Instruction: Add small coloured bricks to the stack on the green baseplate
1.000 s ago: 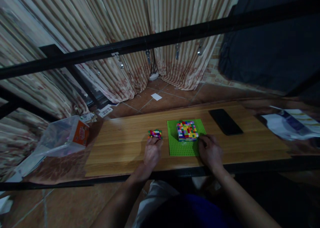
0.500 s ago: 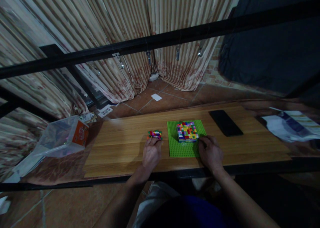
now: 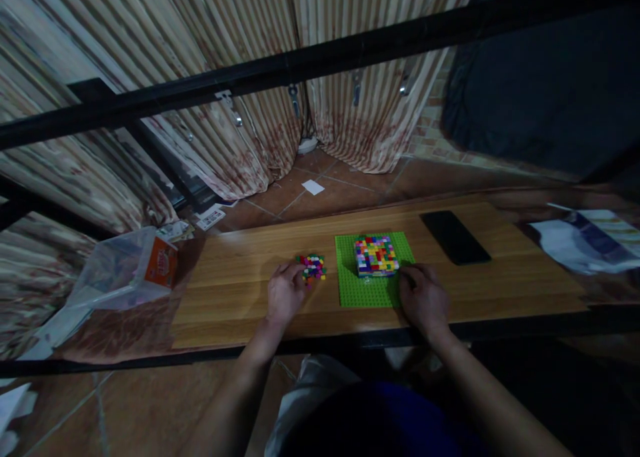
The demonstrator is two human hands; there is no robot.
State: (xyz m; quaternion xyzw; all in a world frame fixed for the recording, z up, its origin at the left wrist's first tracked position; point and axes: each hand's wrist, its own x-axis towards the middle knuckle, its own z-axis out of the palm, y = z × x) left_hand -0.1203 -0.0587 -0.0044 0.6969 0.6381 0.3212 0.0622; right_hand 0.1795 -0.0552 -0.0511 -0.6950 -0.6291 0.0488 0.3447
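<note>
A green baseplate (image 3: 363, 290) lies on the wooden table (image 3: 240, 297) in front of me. On its far half stands a block of many-coloured small bricks (image 3: 376, 255). To the left of the plate is a small heap of loose coloured bricks (image 3: 313, 267). My left hand (image 3: 284, 295) rests on the table just left of that heap, fingers curled, fingertips touching the bricks. My right hand (image 3: 423, 297) lies at the plate's right edge with the fingers curled; what they hold, if anything, is hidden.
A black phone (image 3: 454, 237) lies flat at the table's back right. A clear plastic bag with an orange box (image 3: 127, 270) sits at the left end. Papers in plastic (image 3: 585, 240) lie at the far right. A black metal bar (image 3: 320, 63) crosses overhead.
My left hand has slid to the left, from below the loose bricks to their left side. The right hand has stayed at the plate's edge. The view shifted slightly.
</note>
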